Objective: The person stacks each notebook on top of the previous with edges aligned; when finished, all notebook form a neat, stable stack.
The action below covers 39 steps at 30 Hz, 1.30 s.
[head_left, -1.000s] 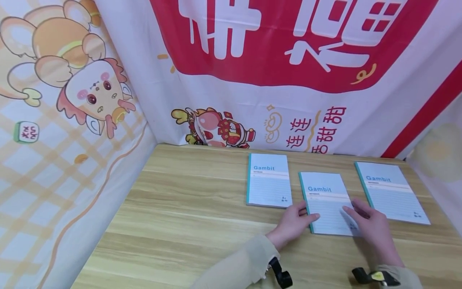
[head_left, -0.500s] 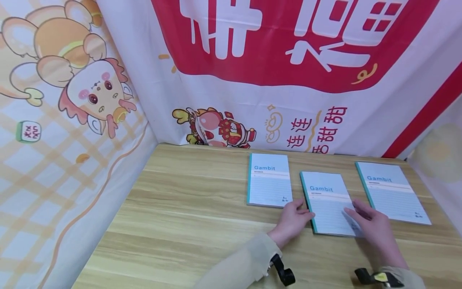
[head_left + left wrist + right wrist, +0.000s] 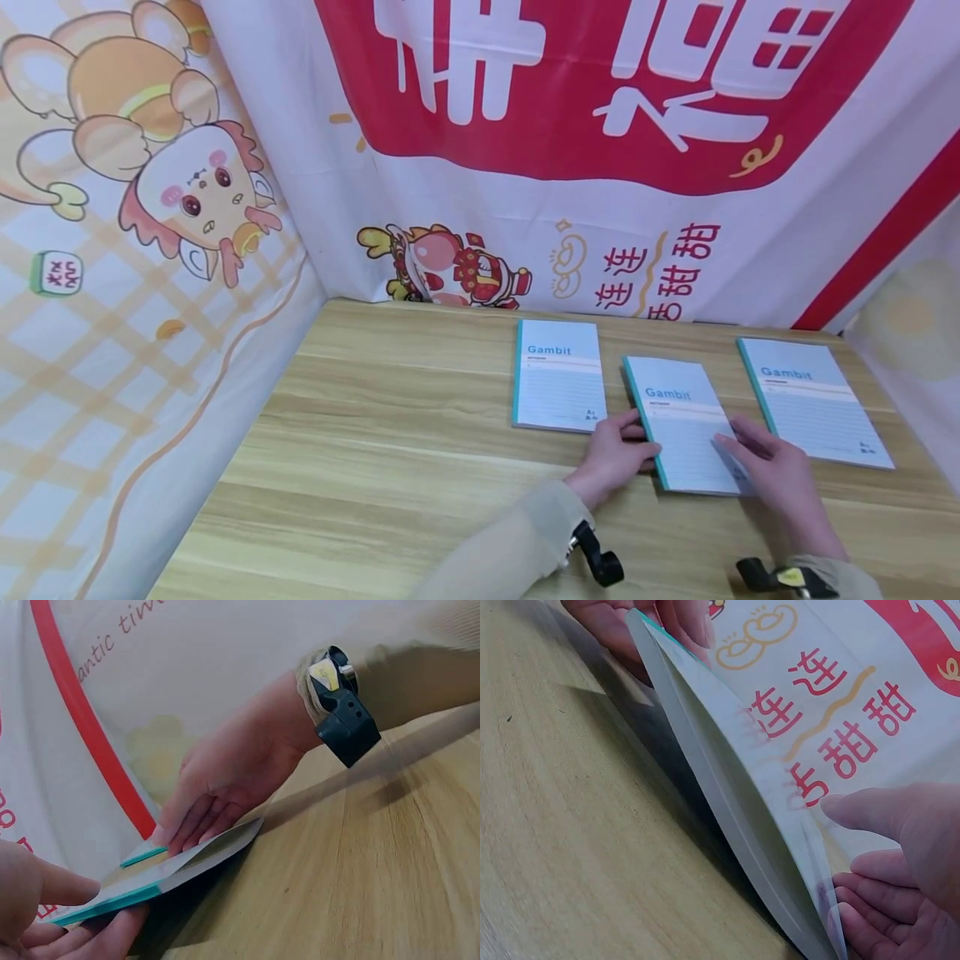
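Note:
The middle notebook [image 3: 684,437], pale blue-white with a teal spine and "Gambit" on its cover, is tilted with its spine side raised from the table. My left hand [image 3: 613,454] grips that spine, thumb above and fingers underneath, as the left wrist view shows. At the opposite edge, my right hand [image 3: 774,467] pinches the notebook, its thumb [image 3: 862,814] over the cover and its other fingers curled at the page edge. In the right wrist view the cover bows away from the pages [image 3: 735,847], leaving a gap between them.
Two matching notebooks lie flat on the wooden table [image 3: 390,417]: one [image 3: 558,379] to the left, close to my left fingertips, and another [image 3: 817,404] to the right. A printed cloth [image 3: 465,192] hangs along the table's back edge, and a checked cloth [image 3: 142,350] hangs at the left.
The middle notebook's spine side has come up from the table and shifted slightly right, with my left fingers now under it. My right hand has barely moved.

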Motion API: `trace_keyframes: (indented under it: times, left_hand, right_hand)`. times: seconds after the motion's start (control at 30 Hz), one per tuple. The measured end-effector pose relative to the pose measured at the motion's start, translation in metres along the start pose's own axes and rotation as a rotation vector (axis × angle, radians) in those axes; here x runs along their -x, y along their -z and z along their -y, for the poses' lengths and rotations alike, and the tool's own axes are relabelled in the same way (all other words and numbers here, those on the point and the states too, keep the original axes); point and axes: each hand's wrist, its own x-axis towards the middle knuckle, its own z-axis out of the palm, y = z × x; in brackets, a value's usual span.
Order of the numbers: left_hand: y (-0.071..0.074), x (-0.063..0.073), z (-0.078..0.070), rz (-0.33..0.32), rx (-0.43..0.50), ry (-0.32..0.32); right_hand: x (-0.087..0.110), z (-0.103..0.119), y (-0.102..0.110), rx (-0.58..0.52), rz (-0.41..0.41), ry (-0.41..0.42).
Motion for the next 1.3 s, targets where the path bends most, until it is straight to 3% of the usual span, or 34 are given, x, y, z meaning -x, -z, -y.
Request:
trace_keyframes:
  times: [0.37,0.67,0.83,1.0,1.3]
  left_hand:
    - [-0.005,-0.005,0.008,0.000,0.009,0.007]
    - [-0.004,-0.002,-0.002,0.014,0.001,-0.057]
    - [-0.003,0.001,-0.008,0.068,0.051,-0.095]
    - [0.000,0.005,-0.014,0.110,0.105,-0.092]
    - [0.009,0.008,-0.021,0.207,0.127,-0.125]
  right_hand:
    - [0.001,-0.002,0.001,-0.005,-0.012,-0.004]
    - [0.000,-0.002,-0.001,-0.023,-0.024,0.014]
    - [-0.003,-0.003,0.000,-0.040,-0.031,0.002]
    - [-0.004,-0.003,0.000,-0.075,-0.025,-0.020]
    - [0.001,0.004,-0.004,-0.112,0.009,-0.017]
